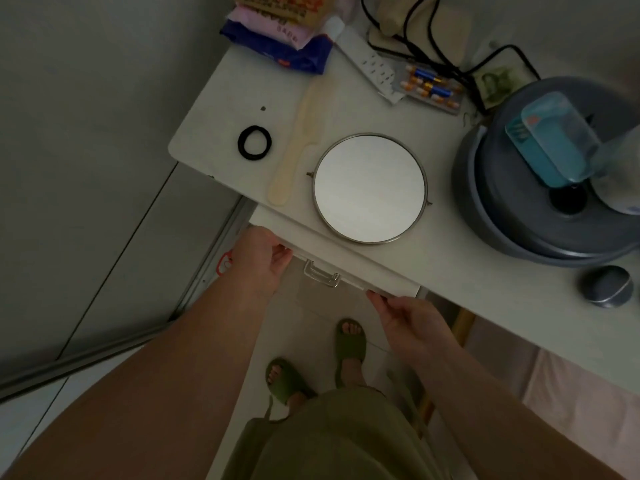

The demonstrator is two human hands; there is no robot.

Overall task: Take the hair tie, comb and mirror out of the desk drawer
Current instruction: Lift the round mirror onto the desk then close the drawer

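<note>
A black hair tie (254, 142) lies on the white desk top (214, 109) near its left corner. Beside it a cream comb (296, 140) lies lengthwise, and a round metal-rimmed mirror (370, 188) lies flat near the front edge. The white drawer (349, 268) sticks out only slightly under the desk, its metal handle (321, 273) showing. My left hand (261, 259) holds the drawer front at its left end. My right hand (407, 318) touches the drawer front's right end with its fingertips. The drawer's inside is hidden.
A grey basin (540, 233) with a blue box stands on the desk's right side. At the back lie packets, a power strip (367, 62), batteries and black cables. A grey round object (607, 285) sits by the front right edge. My feet in green slippers stand below.
</note>
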